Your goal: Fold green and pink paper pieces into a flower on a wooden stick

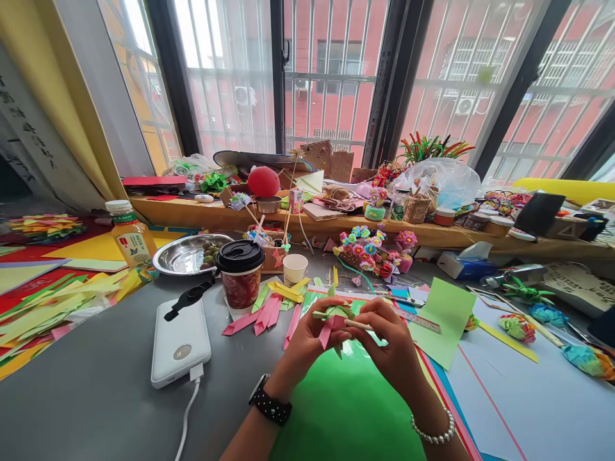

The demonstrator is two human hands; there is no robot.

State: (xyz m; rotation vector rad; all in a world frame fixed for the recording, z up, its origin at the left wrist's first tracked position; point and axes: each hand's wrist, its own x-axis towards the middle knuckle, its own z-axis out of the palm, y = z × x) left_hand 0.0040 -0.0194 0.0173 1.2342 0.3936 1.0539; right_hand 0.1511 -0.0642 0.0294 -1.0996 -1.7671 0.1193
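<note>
My left hand [306, 337] is closed around a folded-paper piece [332, 328] in pink and green, with a pink pointed strip hanging down and green points sticking out above. My right hand [393, 334] pinches a thin pale stick [360, 325] whose tip reaches the folded paper; whether the tip goes into it I cannot tell. Both hands are close together over a shiny green mat [346, 403]. Beyond them, pink folded strips [269, 314] and yellow folded strips [291, 291] lie on the grey table.
A white power bank [180, 342] with a cable lies at left, near a lidded coffee cup [240, 275], a small paper cup [295, 270], a metal dish [177, 256] and a juice bottle [132, 237]. A light green sheet [444, 320] and paper balls [516, 327] are at right.
</note>
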